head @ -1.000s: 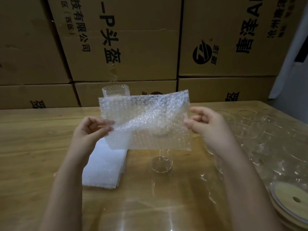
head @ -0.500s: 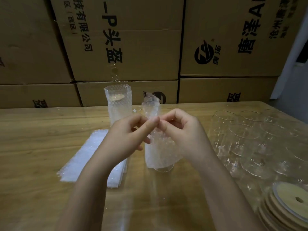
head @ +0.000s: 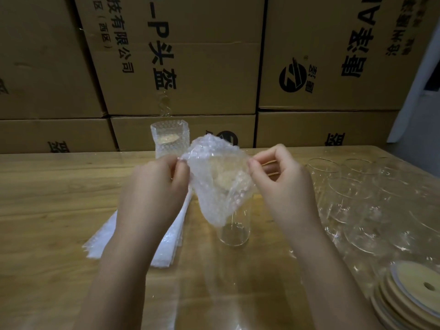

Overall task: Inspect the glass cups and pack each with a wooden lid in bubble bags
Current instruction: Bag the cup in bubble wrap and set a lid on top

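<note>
Pinching is seen on both sides: a clear, crumpled bubble-wrap bag [head: 214,177] is gripped at its upper edge, one side between the curled thumb and fingers of the left hand [head: 154,186], the other between those of the right hand [head: 283,184]. The edges are drawn apart, presumably so the pouch is spread wide enough to take a cup. It is held directly over a tall, clear glass cup [head: 234,234] standing upright on the wooden table [head: 47,198], kept there, it is judged, so both hands are freed for the bag. Only the cup's base is shown below the film. Whether its rim is already inside cannot be told, and a tan patch behind the bubbles may be a lid. Supplies are laid within reach: a flat stack of white bubble bags [head: 100,241] by the left forearm, unpacked clear glass cups [head: 345,194] grouped to the right, round wooden lids [head: 414,289] piled nearest. One bagged cup [head: 170,139] is parked at the back, against brown cardboard boxes [head: 190,55].
</note>
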